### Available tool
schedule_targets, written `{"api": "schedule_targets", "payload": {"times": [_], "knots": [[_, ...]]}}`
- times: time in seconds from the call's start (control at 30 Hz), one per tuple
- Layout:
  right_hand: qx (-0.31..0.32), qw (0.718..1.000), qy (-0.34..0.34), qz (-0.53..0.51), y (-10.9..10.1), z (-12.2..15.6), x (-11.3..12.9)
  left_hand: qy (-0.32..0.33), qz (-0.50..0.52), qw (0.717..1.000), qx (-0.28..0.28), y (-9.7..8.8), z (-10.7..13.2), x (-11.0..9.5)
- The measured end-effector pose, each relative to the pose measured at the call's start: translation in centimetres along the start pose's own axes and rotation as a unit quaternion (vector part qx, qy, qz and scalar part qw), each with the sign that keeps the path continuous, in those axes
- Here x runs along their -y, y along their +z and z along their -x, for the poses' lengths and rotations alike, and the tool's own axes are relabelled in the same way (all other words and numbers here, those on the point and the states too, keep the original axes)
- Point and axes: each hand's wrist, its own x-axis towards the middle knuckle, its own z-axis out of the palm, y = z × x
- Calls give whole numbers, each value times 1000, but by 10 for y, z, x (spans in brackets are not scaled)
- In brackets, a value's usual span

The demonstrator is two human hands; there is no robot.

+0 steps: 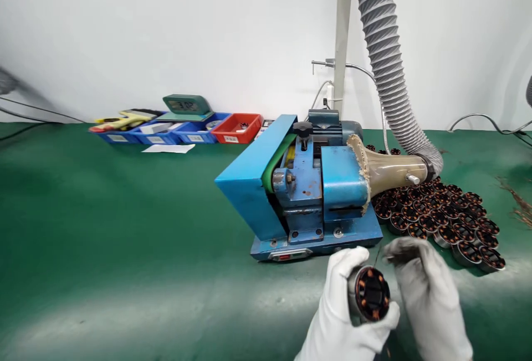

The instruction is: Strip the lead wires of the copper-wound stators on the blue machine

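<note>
Bottom right of frame: left hand [347, 316], white glove, fingers wrapped round one stator [369, 293], a small metal cylinder with copper windings, open end facing the camera. Grip looks firm.

Right hand [428, 294], also gloved, sits just beside it to the right. Fingertips are pinched together near the stator's upper edge, apparently on a thin wire lead [377, 253] that rises from the part. The hand is motion-blurred, so I can't confirm what is between the fingers.

Progress, judged from layout only: this piece is in hand and clear of the machine, not touching it. Nothing shows whether its leads are already processed.

Mid frame, centre: blue bench machine [299, 200] on the green mat [103, 228], with a green belt or wheel showing under the angled cover and a black knob on top. No part sits in its front opening as far as I can see.

Right of the machine: a dense batch of stators [440, 214] standing on the mat, touching one another. Done or waiting, can't tell; there's no second pile in view to compare. Some wire scraps [519, 206] lie at the right edge.

Behind: a tan funnel feeds a ribbed extraction hose [386, 67] running to the upper right.

Far, upper left: a row of blue bins plus one red bin [236, 127] against the wall, with a small green clock [187, 105] on top.
</note>
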Motion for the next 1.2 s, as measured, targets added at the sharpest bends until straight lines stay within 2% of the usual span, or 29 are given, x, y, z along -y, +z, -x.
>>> {"api": "schedule_targets", "payload": {"times": [0.07, 0.1, 0.13, 0.23, 0.27, 0.4, 0.57, 0.83, 0.97, 1.1, 1.2], "knots": [[97, 995, 11, 34, 11, 8, -13, -70, 34, 997, -23, 5, -4, 11], [117, 991, 12, 56, 19, 12, -19, -95, 54, 994, -27, 7, -7, 17], [112, 990, 14, 81, 27, 15, -23, -116, 71, 990, -31, 9, -10, 22], [34, 990, 25, 136, 51, 12, -29, -153, 157, 974, -51, 16, -24, 30], [26, 990, 26, 139, 57, 9, -29, -162, 185, 967, -64, 18, -29, 30], [55, 986, 25, 156, 67, -9, -24, -184, 230, 949, -112, 22, -46, 24], [67, 978, 16, 198, 66, -14, -19, -209, 234, 940, -131, 26, -53, 18], [52, 979, 17, 194, 67, -20, -16, -220, 221, 937, -155, 32, -61, 10], [52, 982, 30, 178, 66, -10, -10, -215, 204, 941, -162, 24, -49, 9], [92, 988, 68, 106, 41, 18, -13, -211, 183, 951, -130, 0, -17, 12], [181, 982, 43, 34, 16, 32, -17, -204, 166, 961, -90, -14, -6, 10]]}}
